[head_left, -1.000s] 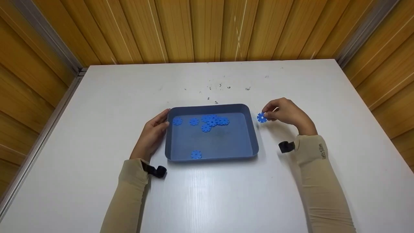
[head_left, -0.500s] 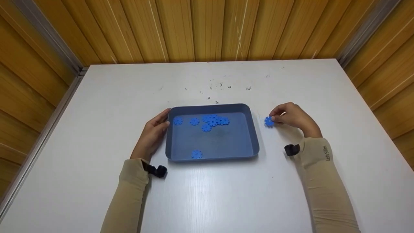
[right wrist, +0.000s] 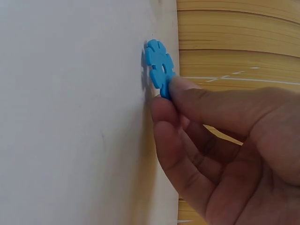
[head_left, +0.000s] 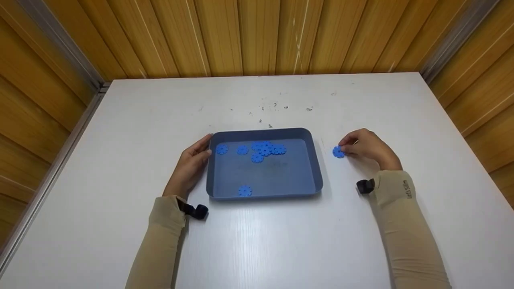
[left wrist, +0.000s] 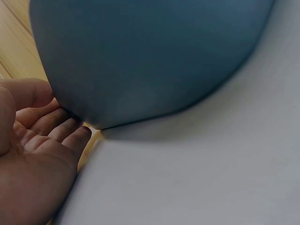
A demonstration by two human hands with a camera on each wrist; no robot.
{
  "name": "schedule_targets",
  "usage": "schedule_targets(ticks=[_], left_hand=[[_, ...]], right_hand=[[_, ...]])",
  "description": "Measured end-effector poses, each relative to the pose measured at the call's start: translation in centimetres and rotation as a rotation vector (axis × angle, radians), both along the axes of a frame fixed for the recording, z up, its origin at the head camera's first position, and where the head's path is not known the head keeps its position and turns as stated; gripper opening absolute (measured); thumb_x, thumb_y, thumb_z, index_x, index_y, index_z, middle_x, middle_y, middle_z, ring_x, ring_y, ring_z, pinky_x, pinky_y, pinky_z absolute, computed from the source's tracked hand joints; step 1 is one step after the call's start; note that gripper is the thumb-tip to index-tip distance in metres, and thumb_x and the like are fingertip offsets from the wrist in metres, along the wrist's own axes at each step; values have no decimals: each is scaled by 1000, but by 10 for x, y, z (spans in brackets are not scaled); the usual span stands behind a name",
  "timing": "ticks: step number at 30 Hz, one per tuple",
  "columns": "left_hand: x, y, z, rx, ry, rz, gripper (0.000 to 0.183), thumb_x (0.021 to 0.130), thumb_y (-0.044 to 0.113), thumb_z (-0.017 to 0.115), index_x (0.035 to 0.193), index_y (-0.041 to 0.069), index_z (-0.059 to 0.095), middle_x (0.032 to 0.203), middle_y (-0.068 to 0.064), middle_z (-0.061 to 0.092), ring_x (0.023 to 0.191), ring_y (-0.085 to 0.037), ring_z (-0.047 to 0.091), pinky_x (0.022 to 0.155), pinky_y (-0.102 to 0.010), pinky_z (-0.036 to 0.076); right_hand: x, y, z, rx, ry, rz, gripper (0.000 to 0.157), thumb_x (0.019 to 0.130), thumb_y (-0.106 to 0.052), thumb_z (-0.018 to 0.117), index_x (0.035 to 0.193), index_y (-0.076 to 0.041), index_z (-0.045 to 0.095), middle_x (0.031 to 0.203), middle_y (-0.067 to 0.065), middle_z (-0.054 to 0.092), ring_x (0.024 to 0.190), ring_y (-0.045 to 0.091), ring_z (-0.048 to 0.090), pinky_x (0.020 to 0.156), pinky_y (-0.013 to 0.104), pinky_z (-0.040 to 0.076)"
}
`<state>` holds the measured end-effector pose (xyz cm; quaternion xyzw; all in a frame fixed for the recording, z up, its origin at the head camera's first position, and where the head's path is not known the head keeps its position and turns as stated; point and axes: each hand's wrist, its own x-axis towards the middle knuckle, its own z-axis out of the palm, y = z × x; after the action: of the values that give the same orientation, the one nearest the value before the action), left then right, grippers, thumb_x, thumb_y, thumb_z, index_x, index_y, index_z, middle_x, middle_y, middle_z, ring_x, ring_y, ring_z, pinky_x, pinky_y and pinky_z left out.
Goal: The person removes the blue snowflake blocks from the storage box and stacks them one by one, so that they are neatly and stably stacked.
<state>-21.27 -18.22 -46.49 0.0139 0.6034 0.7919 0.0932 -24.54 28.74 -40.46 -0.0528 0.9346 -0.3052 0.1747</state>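
Observation:
In the head view, a blue-grey rectangular tray [head_left: 267, 172] stands mid-table. Inside it, several blue notched plastic discs [head_left: 265, 149] lie overlapping near the far side. Single discs lie apart at its left, and another disc [head_left: 245, 190] is by the near wall. My left hand [head_left: 188, 166] holds the tray's left side near the far corner; the left wrist view shows thumb and fingertips at the tray wall [left wrist: 140, 65]. Right of the tray, my right hand [head_left: 369, 147] pinches one blue disc [right wrist: 158, 61] between thumb and forefinger, tilted up close to the tabletop.
The white table [head_left: 265, 245] has dark specks [head_left: 286, 107] beyond the tray. Yellow wood-look panels [head_left: 257, 36] stand behind the table and at both sides. A small black camera [head_left: 197, 211] is strapped to the left wrist, and a black camera [head_left: 365, 186] to the right.
My right hand has moved a little right and toward me, away from the tray, carrying the pinched disc lower. The left hand and tray stay in place.

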Motion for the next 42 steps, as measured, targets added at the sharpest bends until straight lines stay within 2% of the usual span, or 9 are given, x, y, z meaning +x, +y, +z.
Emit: schedule_targets(ticks=[3,11,19,24,33,42], left_hand=[[0,0,0,-3,2,-11,57,95,-5,46,149,5,33,159,-6,27,148,-15,20,121,-29,19],[1,1,1,-10,-8,1,57,94,-4,46,149,7,35,159,-5,27,148,-14,21,120,-29,19],[0,0,1,7,-16,-2,57,95,-4,46,149,8,35,158,-4,29,147,-12,23,120,-27,21],[1,0,2,10,-21,1,56,95,-4,47,149,8,36,158,-3,30,146,-12,24,119,-27,22],[0,0,0,-26,18,-10,57,95,-4,45,149,6,32,158,-5,28,148,-13,21,121,-28,18],[-1,1,-1,-11,4,5,57,94,-5,46,149,5,33,158,-6,29,147,-14,22,120,-29,20]], right_hand=[[0,0,-1,3,-16,-12,23,92,-15,64,109,-1,68,103,11,66,93,22,54,81,28,43],[0,1,-1,5,-11,-15,24,91,-15,63,110,-1,68,101,10,67,89,19,55,79,26,44],[1,0,-1,5,-1,-25,26,92,-17,63,112,0,66,106,15,65,97,25,53,88,36,42],[1,-2,0,7,5,-41,28,92,-18,63,113,0,66,106,15,64,95,24,52,84,33,43],[3,-11,11,4,71,-52,29,93,-20,60,114,-2,67,111,18,62,99,28,53,84,34,43],[3,-27,28,-37,146,-38,31,93,-24,62,114,-2,67,114,21,65,102,32,60,90,45,48]])
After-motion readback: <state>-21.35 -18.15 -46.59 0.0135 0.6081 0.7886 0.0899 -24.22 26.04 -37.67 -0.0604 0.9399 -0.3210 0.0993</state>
